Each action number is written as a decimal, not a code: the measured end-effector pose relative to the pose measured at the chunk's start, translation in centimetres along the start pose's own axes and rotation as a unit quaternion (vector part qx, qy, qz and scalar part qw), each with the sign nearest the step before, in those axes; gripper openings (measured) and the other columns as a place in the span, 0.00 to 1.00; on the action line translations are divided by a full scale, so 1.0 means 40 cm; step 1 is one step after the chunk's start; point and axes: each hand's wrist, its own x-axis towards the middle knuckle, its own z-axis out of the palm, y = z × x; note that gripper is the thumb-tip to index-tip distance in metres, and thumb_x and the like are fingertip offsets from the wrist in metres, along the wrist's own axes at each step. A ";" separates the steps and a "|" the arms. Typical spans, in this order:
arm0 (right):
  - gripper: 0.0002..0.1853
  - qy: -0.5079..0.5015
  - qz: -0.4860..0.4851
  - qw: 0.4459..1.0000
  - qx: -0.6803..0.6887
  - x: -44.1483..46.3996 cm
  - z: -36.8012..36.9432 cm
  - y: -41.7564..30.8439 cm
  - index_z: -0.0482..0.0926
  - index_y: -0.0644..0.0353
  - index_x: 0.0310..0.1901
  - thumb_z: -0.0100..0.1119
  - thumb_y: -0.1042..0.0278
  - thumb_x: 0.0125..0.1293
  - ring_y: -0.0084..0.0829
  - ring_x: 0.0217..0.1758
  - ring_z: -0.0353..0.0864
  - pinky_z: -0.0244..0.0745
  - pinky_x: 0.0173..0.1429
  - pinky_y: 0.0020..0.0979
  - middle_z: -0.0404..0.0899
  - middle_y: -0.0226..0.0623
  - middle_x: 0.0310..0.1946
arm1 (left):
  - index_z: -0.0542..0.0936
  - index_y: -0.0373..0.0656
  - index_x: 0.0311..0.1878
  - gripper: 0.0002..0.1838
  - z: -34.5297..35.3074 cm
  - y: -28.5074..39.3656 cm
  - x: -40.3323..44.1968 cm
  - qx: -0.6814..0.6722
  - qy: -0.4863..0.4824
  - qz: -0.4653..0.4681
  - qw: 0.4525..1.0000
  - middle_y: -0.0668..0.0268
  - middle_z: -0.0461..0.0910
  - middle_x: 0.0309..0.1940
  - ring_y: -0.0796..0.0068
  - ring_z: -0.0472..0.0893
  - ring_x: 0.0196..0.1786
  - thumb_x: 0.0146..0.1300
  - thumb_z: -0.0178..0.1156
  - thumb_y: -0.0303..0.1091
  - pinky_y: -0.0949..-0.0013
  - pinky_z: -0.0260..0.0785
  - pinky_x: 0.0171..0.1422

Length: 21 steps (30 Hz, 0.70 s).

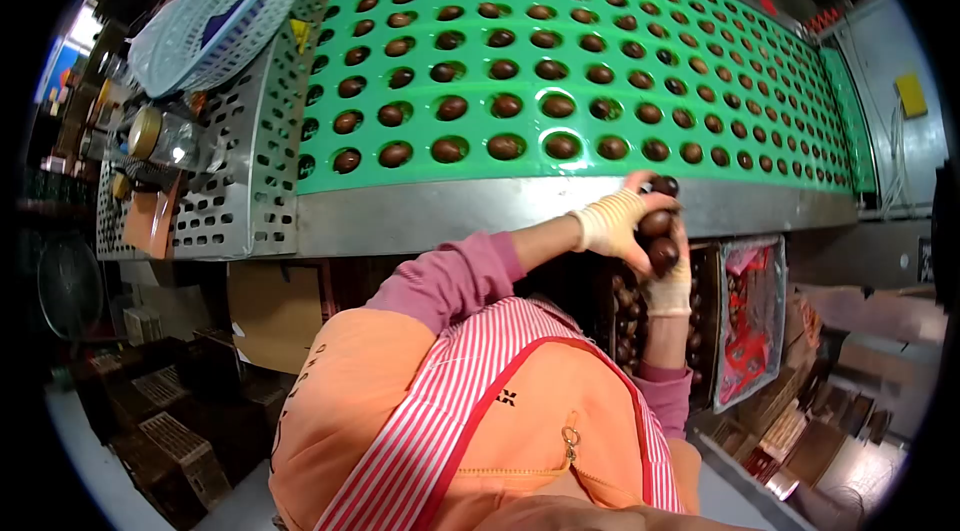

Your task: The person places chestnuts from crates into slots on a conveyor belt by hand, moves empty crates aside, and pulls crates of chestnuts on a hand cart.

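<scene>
My left hand (612,226), in a pale glove with bare fingers, curls around the side of several dark brown eggs (656,224) stacked in a short row. On the other side, my right hand (672,289), gloved the same way, closes on these eggs from below and the right. Both hands are together at the front metal edge of a green conveyor (400,180). Its oval hollows hold rows of similar dark eggs, such as one egg (506,146) in the nearest row. The palms and some fingers are hidden behind the eggs.
A crate of dark eggs (627,323) sits below my hands. To its right is a lined tray (778,281) with red material. On the left, a perforated metal shelf (225,206) carries a blue plastic basket (180,51) and a glass jar (180,141).
</scene>
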 end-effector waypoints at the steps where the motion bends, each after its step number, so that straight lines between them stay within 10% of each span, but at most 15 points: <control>1: 0.29 -0.029 0.035 0.999 0.013 0.052 0.056 0.019 0.64 0.51 0.70 0.54 0.51 0.72 0.34 0.69 0.67 0.64 0.73 0.39 0.67 0.34 0.66 | 0.68 0.55 0.68 0.57 -0.056 -0.009 -0.041 0.037 0.055 0.009 0.998 0.45 0.53 0.68 0.39 0.61 0.69 0.24 0.81 0.44 0.52 0.62 0.73; 10: 0.44 -0.214 0.219 0.945 -0.118 0.384 0.651 0.371 0.53 0.48 0.75 0.65 0.51 0.62 0.36 0.63 0.73 0.77 0.56 0.39 0.67 0.36 0.66 | 0.69 0.54 0.67 0.58 -0.524 -0.176 -0.479 0.122 0.371 -0.130 0.911 0.48 0.53 0.69 0.45 0.62 0.71 0.23 0.84 0.44 0.55 0.61 0.75; 21: 0.33 -0.190 0.363 0.871 -0.270 0.679 1.022 0.686 0.69 0.42 0.64 0.65 0.42 0.59 0.38 0.63 0.70 0.76 0.55 0.52 0.69 0.35 0.63 | 0.59 0.52 0.74 0.51 -0.770 -0.518 -0.670 -0.019 0.610 -0.188 0.770 0.56 0.62 0.67 0.60 0.67 0.67 0.46 0.77 0.30 0.61 0.66 0.71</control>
